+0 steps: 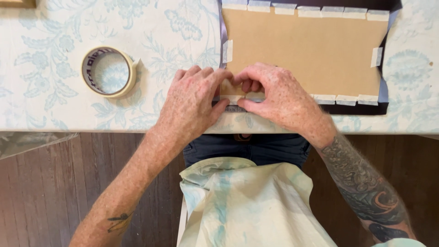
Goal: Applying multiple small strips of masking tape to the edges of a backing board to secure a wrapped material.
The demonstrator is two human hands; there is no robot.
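A brown cardboard backing board [315, 50] lies on dark fabric [361, 109], whose edges are folded over and held with short strips of masking tape [346, 99]. My left hand [192, 103] and my right hand [274, 93] meet at the board's near left corner. Both press down on a tape strip [238, 97] along the near edge, fingertips touching it. A roll of masking tape [109, 72] lies flat on the table to the left of my left hand.
The table [59, 114] carries a white cloth with a pale blue floral print. Its front edge runs just below my hands. Dark wooden floor [45, 192] shows beneath. A wooden frame corner [18, 3] sits at the top left.
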